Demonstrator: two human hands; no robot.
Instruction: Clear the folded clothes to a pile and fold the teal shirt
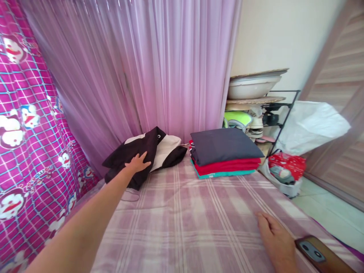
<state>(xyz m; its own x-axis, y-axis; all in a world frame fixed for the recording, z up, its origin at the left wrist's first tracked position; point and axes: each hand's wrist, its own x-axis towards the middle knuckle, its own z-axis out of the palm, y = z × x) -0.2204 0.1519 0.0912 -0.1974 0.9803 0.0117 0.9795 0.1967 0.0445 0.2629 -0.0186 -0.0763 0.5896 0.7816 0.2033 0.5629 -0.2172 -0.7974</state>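
Observation:
My left hand (138, 163) reaches far forward with its fingers spread over a black and white garment (167, 148). The garment lies loosely bunched on the bed, against the curtain, and a small white mark shows on its black part. My right hand (276, 238) rests on the plaid bedsheet (196, 223) at the lower right. Its fingers are partly bent, a gap shows beside the thumb, and nothing is visible in it. Close to its wrist lies a phone (324, 254), camera side up.
A neat stack of folded clothes (227, 146), dark grey over red and teal, sits at the bed's far edge. Behind it stand a black rack (289, 113) with shoes and basins, a white plastic bag (315, 123) and a red bag (297, 165). Purple curtains (182, 68) hang behind.

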